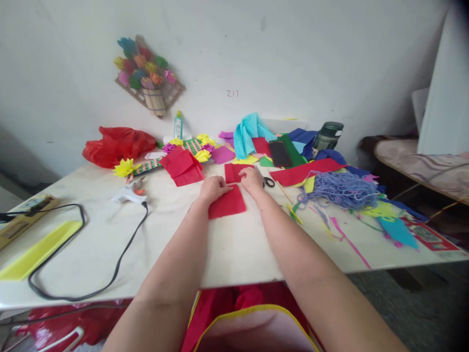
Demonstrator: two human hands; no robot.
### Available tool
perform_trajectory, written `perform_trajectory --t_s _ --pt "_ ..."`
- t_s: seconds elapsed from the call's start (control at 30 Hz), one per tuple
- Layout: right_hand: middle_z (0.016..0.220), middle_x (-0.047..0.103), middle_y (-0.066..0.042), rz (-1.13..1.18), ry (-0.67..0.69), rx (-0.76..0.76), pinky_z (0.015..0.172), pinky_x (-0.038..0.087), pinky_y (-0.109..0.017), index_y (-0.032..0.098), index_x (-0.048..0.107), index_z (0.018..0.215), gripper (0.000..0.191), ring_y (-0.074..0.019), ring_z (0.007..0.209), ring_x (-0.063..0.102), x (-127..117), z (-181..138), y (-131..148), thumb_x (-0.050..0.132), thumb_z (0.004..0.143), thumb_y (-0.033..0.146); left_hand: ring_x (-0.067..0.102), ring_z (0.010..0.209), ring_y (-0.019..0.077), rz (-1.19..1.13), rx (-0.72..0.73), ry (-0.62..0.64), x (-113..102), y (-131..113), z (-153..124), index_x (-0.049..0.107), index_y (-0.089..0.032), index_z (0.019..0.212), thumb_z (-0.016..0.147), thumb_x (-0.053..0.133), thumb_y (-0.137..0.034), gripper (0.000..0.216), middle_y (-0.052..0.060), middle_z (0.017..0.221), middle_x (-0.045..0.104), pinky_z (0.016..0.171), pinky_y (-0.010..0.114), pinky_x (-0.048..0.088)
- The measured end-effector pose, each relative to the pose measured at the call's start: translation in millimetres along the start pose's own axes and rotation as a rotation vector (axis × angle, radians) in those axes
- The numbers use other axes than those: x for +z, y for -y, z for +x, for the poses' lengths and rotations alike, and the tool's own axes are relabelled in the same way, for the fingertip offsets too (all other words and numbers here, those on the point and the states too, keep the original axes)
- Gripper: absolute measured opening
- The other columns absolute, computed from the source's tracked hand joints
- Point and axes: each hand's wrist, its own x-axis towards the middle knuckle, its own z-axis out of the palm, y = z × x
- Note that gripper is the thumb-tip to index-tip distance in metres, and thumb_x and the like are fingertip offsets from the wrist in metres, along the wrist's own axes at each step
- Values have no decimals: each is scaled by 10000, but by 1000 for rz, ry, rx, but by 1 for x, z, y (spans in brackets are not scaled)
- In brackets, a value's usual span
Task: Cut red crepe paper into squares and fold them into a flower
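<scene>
White craft table against a pale wall, two hands on red paper.

Left hand and right hand press flat, fingers together, on one red paper square; a second red piece lies just beyond. One pair of scissors sits right of the right hand, purple yarn farther right, one glue gun well left.

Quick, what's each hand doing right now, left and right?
Left hand: closed loosely, knuckles up, pressing on the red paper square.
Right hand: fingers curled on the far edge of the same red paper square; a real grip cannot be told.
</scene>
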Motion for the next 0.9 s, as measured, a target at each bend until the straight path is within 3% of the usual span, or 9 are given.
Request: perform_trajectory --t_s 0.17,0.23,0.33,0.43,0.7,0.9 --pt "1129 625 -66 -45 16 98 845 422 -289 196 623 1101 373 -205 1022 566 1 3 -8 458 772 132 429 500 100 -375 -159 -430 -6 12 4 480 -188 534 556 730 -416 340 -33 506 472 512 223 332" --pt "1135 618 -92 -100 52 92 866 411 -307 173 620 1115 356 -224 1039 553 1 3 -8 475 790 169 435 482 84 -622 -231 -511 -8 15 5 451 -183 566 545 732 -424 370 -43 516 479 505 215 356" --pt "1107 612 -160 -205 106 44 920 375 -341 97 649 1052 320 -267 1080 514 2 3 -6 519 804 252 477 486 86 -823 -278 -523 -10 18 6 454 -178 619 504 755 -409 396 -37 546 520 514 221 400" --pt "1085 606 -187 -250 112 31 926 367 -353 65 661 1006 330 -289 1087 495 4 2 -5 540 805 297 495 487 87 -832 -280 -533 -10 19 6 474 -173 652 495 756 -400 395 -39 549 525 512 219 409" --pt "1002 639 -130 -168 53 92 899 385 -316 146 701 841 190 -227 1018 543 6 4 -12 550 795 251 469 496 80 -752 -292 -607 -8 19 7 453 -185 680 563 692 -405 345 -52 550 488 516 208 384" --pt "956 669 -90 -23 25 156 809 427 -293 183 700 811 191 -198 920 592 4 4 -13 520 807 249 485 522 84 -680 -287 -652 -8 23 8 447 -191 713 606 662 -395 315 -52 575 482 553 216 404"
